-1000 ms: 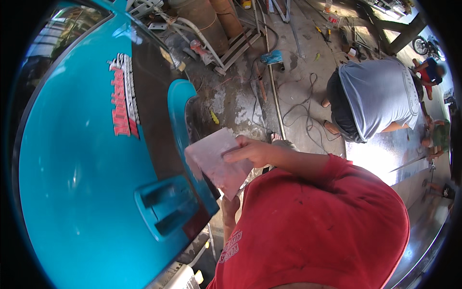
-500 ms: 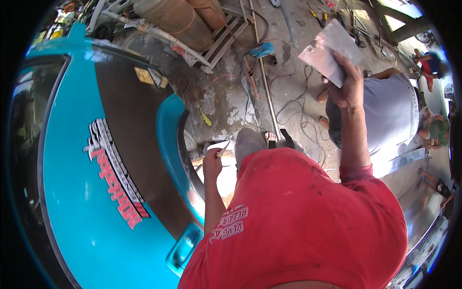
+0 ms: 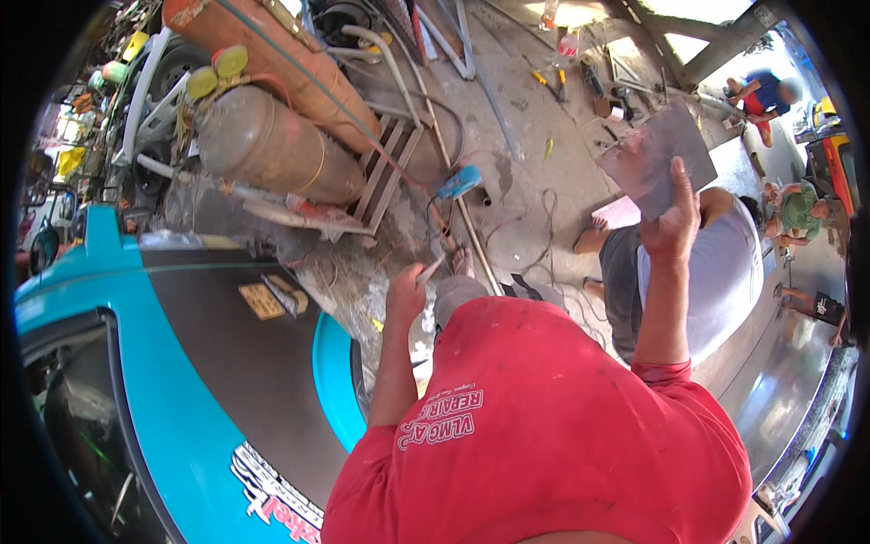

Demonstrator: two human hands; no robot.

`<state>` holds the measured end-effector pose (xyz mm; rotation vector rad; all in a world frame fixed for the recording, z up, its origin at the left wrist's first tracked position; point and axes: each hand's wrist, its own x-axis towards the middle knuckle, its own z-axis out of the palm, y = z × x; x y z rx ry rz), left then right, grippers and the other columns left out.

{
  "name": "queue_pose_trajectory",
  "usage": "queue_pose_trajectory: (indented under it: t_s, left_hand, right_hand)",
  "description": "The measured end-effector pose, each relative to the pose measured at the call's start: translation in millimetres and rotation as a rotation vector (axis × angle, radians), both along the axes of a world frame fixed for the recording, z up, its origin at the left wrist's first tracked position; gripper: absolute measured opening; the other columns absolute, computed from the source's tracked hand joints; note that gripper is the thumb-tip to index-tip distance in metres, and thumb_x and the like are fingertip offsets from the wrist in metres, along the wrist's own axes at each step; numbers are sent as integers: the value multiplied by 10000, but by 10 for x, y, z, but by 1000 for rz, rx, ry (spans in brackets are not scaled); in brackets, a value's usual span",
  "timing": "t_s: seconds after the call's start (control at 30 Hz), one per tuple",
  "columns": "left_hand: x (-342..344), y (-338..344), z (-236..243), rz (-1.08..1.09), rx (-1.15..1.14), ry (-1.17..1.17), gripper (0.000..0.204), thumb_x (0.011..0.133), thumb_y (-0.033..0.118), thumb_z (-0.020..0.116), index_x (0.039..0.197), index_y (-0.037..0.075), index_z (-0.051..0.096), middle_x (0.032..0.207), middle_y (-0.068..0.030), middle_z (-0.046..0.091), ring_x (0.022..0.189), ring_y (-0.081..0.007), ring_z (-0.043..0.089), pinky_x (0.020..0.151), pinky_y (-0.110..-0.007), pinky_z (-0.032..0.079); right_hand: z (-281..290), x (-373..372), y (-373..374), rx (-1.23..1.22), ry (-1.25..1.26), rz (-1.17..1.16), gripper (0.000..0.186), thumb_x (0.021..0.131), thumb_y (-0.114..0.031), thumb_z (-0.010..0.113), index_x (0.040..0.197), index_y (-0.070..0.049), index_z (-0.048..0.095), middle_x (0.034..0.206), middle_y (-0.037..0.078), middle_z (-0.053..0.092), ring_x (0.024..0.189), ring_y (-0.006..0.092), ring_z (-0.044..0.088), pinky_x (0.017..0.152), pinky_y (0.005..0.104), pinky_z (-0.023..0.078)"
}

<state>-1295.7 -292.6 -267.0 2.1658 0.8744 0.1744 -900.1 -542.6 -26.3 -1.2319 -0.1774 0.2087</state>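
1. I see the right hand [image 3: 671, 222] has carried the flat sheet [image 3: 666, 159] rightward, away from the teal car [image 3: 172, 390].
2. My view has shifted (more of the brown cylinder [image 3: 276, 150] shows).

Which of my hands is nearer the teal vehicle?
Left: your left hand is close by, right of the teal vehicle; your right hand is much farther right.

Matt plate [image 3: 654, 156] — smeared, smooth glossy bodywork [image 3: 186, 408]

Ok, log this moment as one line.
left hand: holds thin pale tool | right hand: holds flat grey rectangular plate | nearby: teal-and-brown vehicle
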Motion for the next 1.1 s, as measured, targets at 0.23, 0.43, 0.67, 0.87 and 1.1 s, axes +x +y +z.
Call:
queue_pose_trajectory:
  t_s: [0.23,0.43,0.67,0.87,1.1]
  left_hand:
    - [2457,932,1899,-260,203,-585,419,895,-81,615,1281,46,713,1256,-188,739,1172,-413,704,1012,-498,578]
    - [3968,802,2552,-246,494,-865,343,838,-85,758,1148,63,771,1264,-95,718,1196,-356,691,1011,-460,579]
    - [5488,1669,2300,-125,610,-874,278,853,-86,736,1098,43,764,1273,-121,707,1207,-380,672,1018,-480,565]
    - [6220,2843,2379,152,543,-837,294,861,-101,717,1117,39,750,1246,-149,692,1203,-397,669,1037,-483,547]
    - [5859,3670,1853,428,385,-829,362,906,-145,659,1221,18,737,1254,-178,683,1168,-387,696,1021,-419,552]
  right_hand:
    - [370,546,1433,273,90,-90,323,991,-78,773,1306,-62,706,1243,72,765,1115,234,759,948,397,630]
    - [461,1251,2354,413,127,93,381,1022,-110,674,1389,-5,672,1282,123,758,1187,279,737,1037,424,589]
    - [161,2457,3043,550,294,464,415,1059,-111,607,1450,19,655,1344,130,739,1230,264,704,1110,428,525]
    - [-34,2854,3639,216,435,770,393,1087,-145,650,1447,12,670,1322,81,734,1214,173,691,1015,407,583]
    - [-249,4269,4686,16,364,833,388,1066,-154,730,1417,-3,666,1237,63,767,1087,168,754,934,342,627]
